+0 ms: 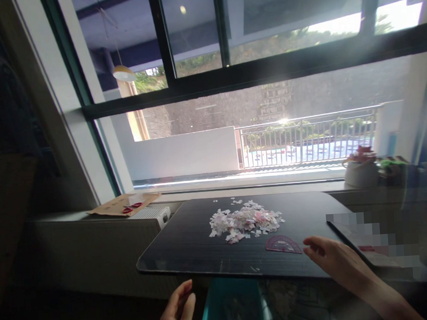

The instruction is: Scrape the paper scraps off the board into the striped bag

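Note:
My right hand (330, 256) is over the right part of the dark table (183, 249), just right of a pink see-through protractor (283, 244). Its fingers are loosely bent, with a gap to the thumb and nothing visible between them. Below the table's front edge, at the lower left, my left hand (177, 309) has its thumb and fingers apart and looks bare. A heap of small torn paper scraps (244, 220), white with some pink, lies at the middle of the table. Under the front edge stands a teal bin (211, 307) with dim scraps inside.
A flat, dark-edged thing (352, 243), partly pixelated, lies on the table's right side. Left of the table, red-handled scissors (131, 208) rest on a brown paper envelope (111, 206) above a radiator (161, 216). A white pot (361, 172) stands on the windowsill at right.

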Tool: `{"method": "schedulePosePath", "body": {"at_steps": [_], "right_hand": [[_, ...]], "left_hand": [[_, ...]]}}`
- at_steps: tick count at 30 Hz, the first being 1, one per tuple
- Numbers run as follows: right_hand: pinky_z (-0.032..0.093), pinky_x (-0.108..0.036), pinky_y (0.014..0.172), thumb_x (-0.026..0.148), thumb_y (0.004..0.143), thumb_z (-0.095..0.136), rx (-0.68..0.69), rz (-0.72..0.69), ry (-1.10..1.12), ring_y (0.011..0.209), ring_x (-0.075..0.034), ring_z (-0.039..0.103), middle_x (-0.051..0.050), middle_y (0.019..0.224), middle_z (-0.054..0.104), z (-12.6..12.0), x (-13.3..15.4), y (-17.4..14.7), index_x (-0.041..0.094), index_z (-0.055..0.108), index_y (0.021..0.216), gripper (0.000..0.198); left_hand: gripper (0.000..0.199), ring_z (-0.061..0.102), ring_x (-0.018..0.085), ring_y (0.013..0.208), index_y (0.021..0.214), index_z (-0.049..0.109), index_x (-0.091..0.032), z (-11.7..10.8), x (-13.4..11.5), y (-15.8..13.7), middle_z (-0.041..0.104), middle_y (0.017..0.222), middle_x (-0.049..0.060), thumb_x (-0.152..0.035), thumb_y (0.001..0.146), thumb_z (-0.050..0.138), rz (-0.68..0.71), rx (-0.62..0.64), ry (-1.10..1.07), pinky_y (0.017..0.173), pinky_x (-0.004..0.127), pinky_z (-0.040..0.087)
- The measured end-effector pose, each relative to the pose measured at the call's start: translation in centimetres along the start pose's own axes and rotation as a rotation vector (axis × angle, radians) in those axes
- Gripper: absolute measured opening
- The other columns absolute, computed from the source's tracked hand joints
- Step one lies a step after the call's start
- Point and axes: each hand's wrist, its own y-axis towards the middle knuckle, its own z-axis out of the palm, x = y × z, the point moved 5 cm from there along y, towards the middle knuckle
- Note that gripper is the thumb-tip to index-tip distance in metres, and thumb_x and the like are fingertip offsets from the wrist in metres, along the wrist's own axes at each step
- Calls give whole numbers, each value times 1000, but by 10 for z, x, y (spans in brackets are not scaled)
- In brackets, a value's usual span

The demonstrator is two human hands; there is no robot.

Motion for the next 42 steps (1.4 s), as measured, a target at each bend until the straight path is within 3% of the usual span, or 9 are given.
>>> {"method": "schedulePosePath", "body": {"at_steps": [3,5,9,12,22,26,30,35,42], "right_hand": [[45,-35,83,44,81,51,50,-87,-31,105,-29,61,-12,114,67,13,25,32,18,65,114,45],[44,-37,81,44,78,54,112,-66,-91,106,-32,59,-13,113,65,24,31,43,17,67,105,41],[42,-34,76,43,78,54,160,-71,-119,101,-29,57,-11,105,64,35,30,47,19,68,87,29],[41,-34,76,41,74,58,161,-101,-38,98,-29,56,-11,104,63,37,23,48,19,68,88,28],[41,-29,66,29,52,74,84,-124,206,74,-21,56,-2,73,62,43,11,72,20,63,71,24],[46,-27,61,31,63,65,1,-134,424,63,-16,59,3,66,64,55,8,68,21,64,88,27],[52,-29,63,43,78,52,-125,-93,610,69,-19,67,-4,77,70,65,4,68,18,64,92,32],[52,-28,53,46,81,48,-187,-30,681,76,-24,70,-7,84,72,67,-1,70,18,64,102,38],[51,-37,76,39,76,54,-234,-38,594,76,-24,69,-5,78,74,61,-1,69,20,69,95,31]], "left_hand": [[41,65,27,92,92,64,-20,-18,-34,31,67,99,9,-53,73,51,289,-185,246,85,37,52],[42,63,26,93,93,64,-18,-18,-54,61,65,101,11,-50,77,42,432,-214,453,86,37,51],[31,63,26,93,86,65,-18,-4,-58,125,66,95,11,-37,74,42,424,-185,577,86,36,49],[22,64,28,85,78,65,-18,12,-45,146,67,87,10,-26,74,45,383,-151,703,78,39,50],[8,58,22,91,86,66,-16,32,-41,134,63,93,4,-15,85,58,393,9,1003,81,37,46],[5,58,20,92,88,64,-16,33,-43,135,63,94,3,-17,88,60,369,19,1057,81,37,47],[10,59,20,91,90,63,-15,35,-42,139,63,95,3,-24,91,60,313,7,1118,80,38,49],[15,60,21,92,94,62,-15,39,-42,140,62,98,5,-29,93,58,256,-16,1185,80,40,50],[15,60,20,93,94,62,-15,39,-46,135,62,99,5,-29,93,58,262,-9,1194,80,39,50]]}}
